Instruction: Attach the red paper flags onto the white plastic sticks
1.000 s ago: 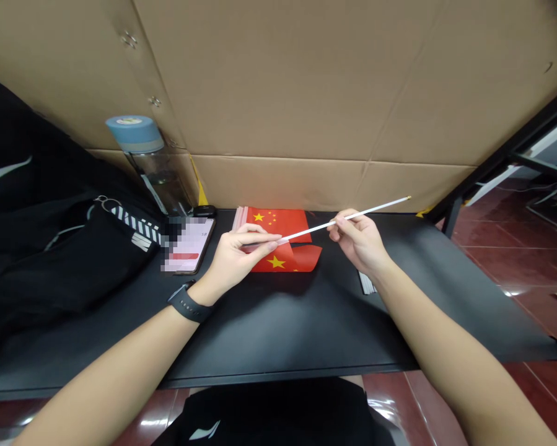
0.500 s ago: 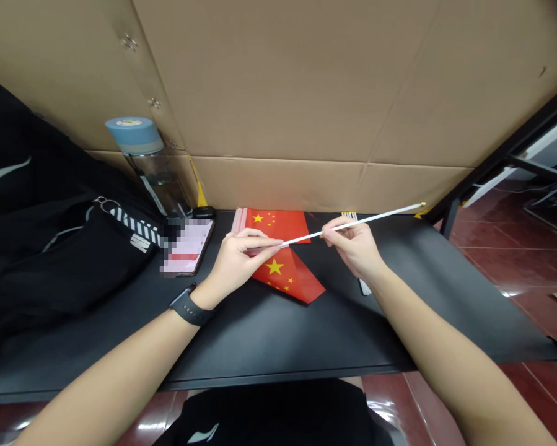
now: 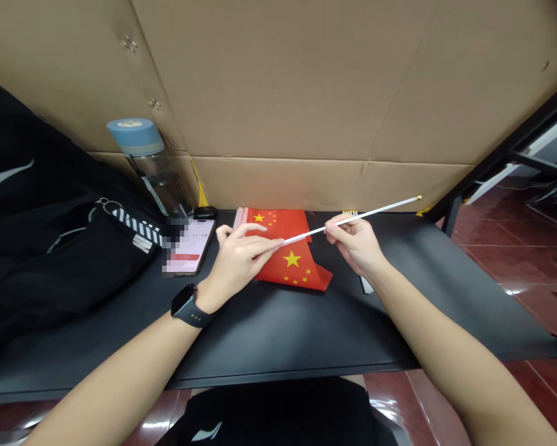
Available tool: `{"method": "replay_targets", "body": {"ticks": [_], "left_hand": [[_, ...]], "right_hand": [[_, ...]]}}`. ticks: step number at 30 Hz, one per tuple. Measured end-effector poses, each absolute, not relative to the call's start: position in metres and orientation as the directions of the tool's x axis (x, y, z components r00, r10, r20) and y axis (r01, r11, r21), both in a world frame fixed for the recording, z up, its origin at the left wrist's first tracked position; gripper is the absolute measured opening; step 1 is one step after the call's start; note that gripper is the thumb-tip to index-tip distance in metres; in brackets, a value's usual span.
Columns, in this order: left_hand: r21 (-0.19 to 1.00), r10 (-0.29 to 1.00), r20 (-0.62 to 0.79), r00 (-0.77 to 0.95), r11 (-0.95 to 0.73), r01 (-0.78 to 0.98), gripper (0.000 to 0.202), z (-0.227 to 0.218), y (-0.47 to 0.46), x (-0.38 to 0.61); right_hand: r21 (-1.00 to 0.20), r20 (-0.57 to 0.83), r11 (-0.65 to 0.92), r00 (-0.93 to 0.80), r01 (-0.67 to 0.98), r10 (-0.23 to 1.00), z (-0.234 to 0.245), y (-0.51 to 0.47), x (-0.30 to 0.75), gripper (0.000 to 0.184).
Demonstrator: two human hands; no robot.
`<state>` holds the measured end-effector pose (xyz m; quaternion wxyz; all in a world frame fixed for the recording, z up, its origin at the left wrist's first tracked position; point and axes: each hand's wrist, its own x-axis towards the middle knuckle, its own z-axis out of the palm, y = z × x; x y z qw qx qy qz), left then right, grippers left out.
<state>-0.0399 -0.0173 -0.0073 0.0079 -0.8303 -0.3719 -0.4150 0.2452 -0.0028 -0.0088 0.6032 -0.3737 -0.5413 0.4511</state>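
My right hand (image 3: 355, 243) pinches a thin white stick (image 3: 380, 210) that slants up to the right, its gold tip near the cardboard wall. My left hand (image 3: 238, 257) holds the stick's lower end between fingertips, together with the edge of a small red flag with yellow stars (image 3: 295, 267) that hangs from it over the black table (image 3: 278, 328). A stack of more red flags (image 3: 271, 220) lies flat just behind my hands. A black watch (image 3: 189, 306) is on my left wrist.
A phone (image 3: 189, 246) lies left of the flags, with a small black case (image 3: 204, 212) behind it. A bottle with a blue lid (image 3: 143, 158) and a black bag (image 3: 59, 248) stand at the left. A bundle of white sticks (image 3: 365, 284) lies under my right wrist. Cardboard sheets (image 3: 306, 93) wall off the back.
The flag has swung round the stick and spread out toward the right. My left fingers have loosened slightly at the stick's end. The stick's tip has shifted a little.
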Motion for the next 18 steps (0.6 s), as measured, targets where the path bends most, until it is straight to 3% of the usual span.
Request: {"method": "replay_targets", "body": {"ticks": [7, 13, 18], "left_hand": [[0.285, 0.599, 0.698, 0.392, -0.735, 0.615, 0.019, -0.011, -0.02, -0.038], [0.314, 0.631, 0.706, 0.321, -0.685, 0.657, 0.018, -0.007, -0.02, -0.039], [0.266, 0.597, 0.735, 0.322, -0.69, 0.673, 0.016, -0.008, -0.019, -0.039]], "right_hand": [[-0.964, 0.255, 0.244, -0.114, -0.103, 0.96, -0.015, -0.016, 0.222, 0.028], [-0.879, 0.296, 0.381, 0.299, -0.287, 0.907, 0.002, -0.001, 0.247, 0.03], [-0.827, 0.26, 0.448, 0.474, -0.341, 0.841, 0.004, 0.008, 0.264, 0.03]]}}
